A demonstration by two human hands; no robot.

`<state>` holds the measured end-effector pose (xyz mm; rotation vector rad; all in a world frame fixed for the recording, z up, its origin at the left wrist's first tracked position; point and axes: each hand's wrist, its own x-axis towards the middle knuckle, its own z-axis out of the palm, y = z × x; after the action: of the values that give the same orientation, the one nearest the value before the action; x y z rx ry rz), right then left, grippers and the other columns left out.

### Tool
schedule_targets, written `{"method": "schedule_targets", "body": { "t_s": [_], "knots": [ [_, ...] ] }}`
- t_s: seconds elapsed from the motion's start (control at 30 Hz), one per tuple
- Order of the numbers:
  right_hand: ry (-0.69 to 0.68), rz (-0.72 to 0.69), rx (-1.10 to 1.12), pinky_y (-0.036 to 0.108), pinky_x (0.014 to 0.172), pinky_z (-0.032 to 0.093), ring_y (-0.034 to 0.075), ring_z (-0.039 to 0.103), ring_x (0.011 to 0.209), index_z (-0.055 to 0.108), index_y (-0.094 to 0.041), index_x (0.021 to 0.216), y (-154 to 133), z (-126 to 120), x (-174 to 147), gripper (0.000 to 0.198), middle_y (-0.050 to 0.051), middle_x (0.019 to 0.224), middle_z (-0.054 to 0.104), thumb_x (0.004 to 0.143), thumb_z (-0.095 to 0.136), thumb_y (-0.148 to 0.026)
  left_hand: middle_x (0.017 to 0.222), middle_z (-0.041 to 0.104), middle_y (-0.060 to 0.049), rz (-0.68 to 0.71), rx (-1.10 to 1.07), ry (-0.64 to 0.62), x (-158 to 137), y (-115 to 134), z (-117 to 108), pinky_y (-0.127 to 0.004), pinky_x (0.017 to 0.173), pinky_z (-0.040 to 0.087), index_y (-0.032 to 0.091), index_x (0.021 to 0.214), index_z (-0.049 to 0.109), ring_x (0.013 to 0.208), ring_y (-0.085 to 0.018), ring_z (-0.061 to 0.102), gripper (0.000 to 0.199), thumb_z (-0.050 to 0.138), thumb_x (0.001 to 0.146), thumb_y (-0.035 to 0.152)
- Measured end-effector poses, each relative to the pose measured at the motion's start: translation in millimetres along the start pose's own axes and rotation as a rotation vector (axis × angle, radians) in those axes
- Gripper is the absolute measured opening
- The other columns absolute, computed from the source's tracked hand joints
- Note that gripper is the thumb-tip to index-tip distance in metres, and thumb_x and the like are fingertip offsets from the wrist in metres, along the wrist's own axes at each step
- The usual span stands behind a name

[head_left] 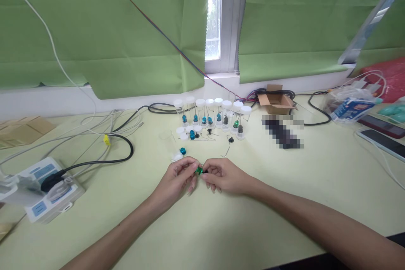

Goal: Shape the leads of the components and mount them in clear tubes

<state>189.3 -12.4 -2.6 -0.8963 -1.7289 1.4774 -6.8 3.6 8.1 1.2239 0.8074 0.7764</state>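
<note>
My left hand (pixel 181 176) pinches a small shiny green part (pixel 199 170) between thumb and fingertips. Against its right side is a small black piece (pixel 205 172), gripped in the closed fingertips of my right hand (pixel 225 176). The two parts meet between my hands; how they are joined is too small to tell. Just beyond the left hand lie a blue part (pixel 182 151) and a white cap (pixel 177 157). A thin bent metal rod (pixel 227 150) and a black disc-shaped piece (pixel 230 139) rest past the right hand.
Several clear capped tubes (pixel 209 114) holding blue, green or dark parts stand in a row behind. White caps (pixel 184 136) lie before them. A power strip (pixel 53 190) with cables occupies the left, an open cardboard box (pixel 276 103) the back, phones (pixel 382 141) the right.
</note>
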Motion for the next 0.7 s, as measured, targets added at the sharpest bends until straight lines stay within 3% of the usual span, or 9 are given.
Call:
{"method": "schedule_targets", "body": {
  "t_s": [0.7],
  "knots": [
    [0.010, 0.017, 0.013, 0.022, 0.054, 0.045, 0.010, 0.056, 0.054, 0.061, -0.017, 0.087, -4.4, 1.0, -1.9, 0.015, -0.002, 0.064, 0.058, 0.090, 0.060, -0.031, 0.057, 0.054, 0.002, -0.007, 0.038, 0.011, -1.6, 1.3, 1.2, -0.021, 0.044, 0.036, 0.015, 0.084, 0.064, 0.046, -0.009, 0.047, 0.025, 0.063, 0.090, 0.040]
  ]
}}
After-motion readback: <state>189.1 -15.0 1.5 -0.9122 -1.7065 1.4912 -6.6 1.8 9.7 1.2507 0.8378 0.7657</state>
